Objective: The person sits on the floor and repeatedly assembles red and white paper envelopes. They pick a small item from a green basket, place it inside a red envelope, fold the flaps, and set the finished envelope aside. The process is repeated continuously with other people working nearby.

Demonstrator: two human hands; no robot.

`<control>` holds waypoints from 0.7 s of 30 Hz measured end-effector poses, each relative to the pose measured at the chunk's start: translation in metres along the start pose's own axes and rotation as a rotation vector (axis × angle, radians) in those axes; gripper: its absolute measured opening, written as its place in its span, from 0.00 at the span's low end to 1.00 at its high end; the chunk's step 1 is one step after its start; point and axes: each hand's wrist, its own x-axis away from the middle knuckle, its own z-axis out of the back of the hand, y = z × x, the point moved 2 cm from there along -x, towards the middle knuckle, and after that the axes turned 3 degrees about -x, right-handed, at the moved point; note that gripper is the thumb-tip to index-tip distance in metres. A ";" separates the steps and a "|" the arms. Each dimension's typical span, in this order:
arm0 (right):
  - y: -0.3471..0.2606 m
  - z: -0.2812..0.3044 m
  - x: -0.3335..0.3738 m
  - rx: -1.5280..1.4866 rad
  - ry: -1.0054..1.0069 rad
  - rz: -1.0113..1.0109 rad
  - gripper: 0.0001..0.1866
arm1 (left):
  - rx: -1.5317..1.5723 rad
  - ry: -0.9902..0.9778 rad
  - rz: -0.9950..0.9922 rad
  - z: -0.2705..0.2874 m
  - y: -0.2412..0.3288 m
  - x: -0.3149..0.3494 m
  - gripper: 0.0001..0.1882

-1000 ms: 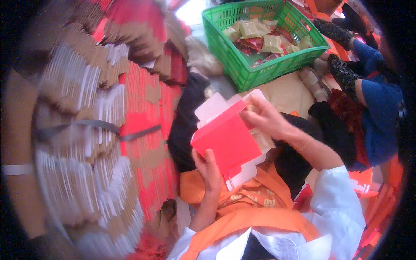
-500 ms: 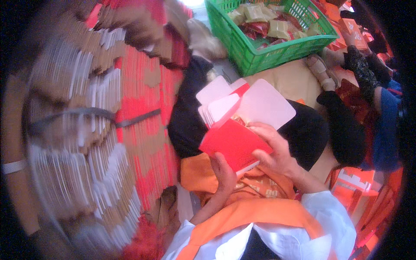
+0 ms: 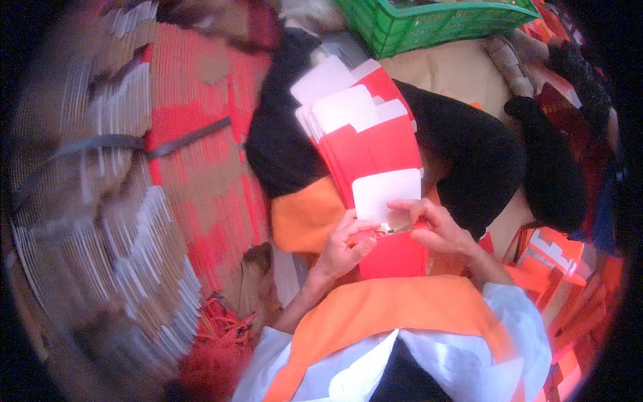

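Note:
A red carton [image 3: 394, 258] with a raised white flap [image 3: 387, 193] is between my hands, close to my orange apron. My left hand [image 3: 345, 246] pinches the left side of its mouth, near the flap's base. My right hand [image 3: 439, 226] grips the right side, with its forefinger lying across the white flap. Something small and shiny shows in the mouth of the carton, too blurred to name. Beyond it, a fanned stack of flat red cartons [image 3: 375, 151] with white ends rests over my lap, between my black-clad legs.
Strapped bundles of flat red and brown card [image 3: 194, 201] fill the left side. A tangle of red cord [image 3: 221, 328] lies below them. A green crate [image 3: 429, 30] stands at the far side. Another person's foot [image 3: 509, 63] and orange boxes [image 3: 552, 254] are at the right.
The held red carton has swung upright and nearer my body, its white flap now raised. Both hands have shifted to its mouth. My view has tilted down, so the crate's contents are mostly cut off.

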 end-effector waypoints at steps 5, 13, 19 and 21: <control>0.005 -0.010 0.010 0.223 0.102 0.193 0.06 | 0.183 0.088 0.032 -0.003 -0.009 0.011 0.17; 0.020 -0.032 0.013 -0.360 0.536 0.124 0.21 | 0.479 0.448 0.004 -0.019 0.015 0.003 0.23; 0.004 -0.027 0.009 -0.132 0.336 0.180 0.13 | 0.201 0.357 0.017 -0.012 0.023 0.001 0.14; 0.001 -0.030 0.006 -0.228 0.386 0.143 0.12 | 0.202 0.387 0.081 -0.016 0.032 -0.002 0.14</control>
